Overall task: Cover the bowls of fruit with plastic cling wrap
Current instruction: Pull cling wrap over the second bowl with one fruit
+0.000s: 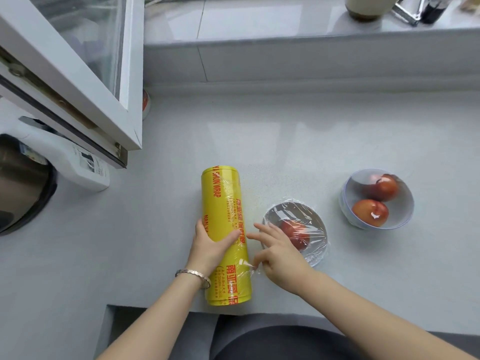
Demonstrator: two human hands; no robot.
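The left hand point(210, 245) is reaching in from the near edge, palm down, its grip clamping round the middle of the cling wrap roll point(223, 201), thumb lying across the top. A bracelet point(193, 276) is sitting on that wrist. The right hand point(278, 255) is hovering just right of the roll with its index and middle fingers stretching towards it, while the lower fingers seem to be pinching the loose film edge point(248, 265); the film's glare is making that grip hard to read.

The yellow roll is lying lengthwise on the grey bench point(311, 141), its near end overhanging the bench's near edge. Open bench is stretching far and right of the hands; on the left a window frame point(78, 74) is jutting over a white bottle point(83, 165) and a dark appliance point(20, 183).

The near bowl point(315, 224), just beside the right hand, is wearing crinkled film over one red fruit point(296, 233). The far bowl point(402, 203), to the right, is holding two red fruits point(370, 213)
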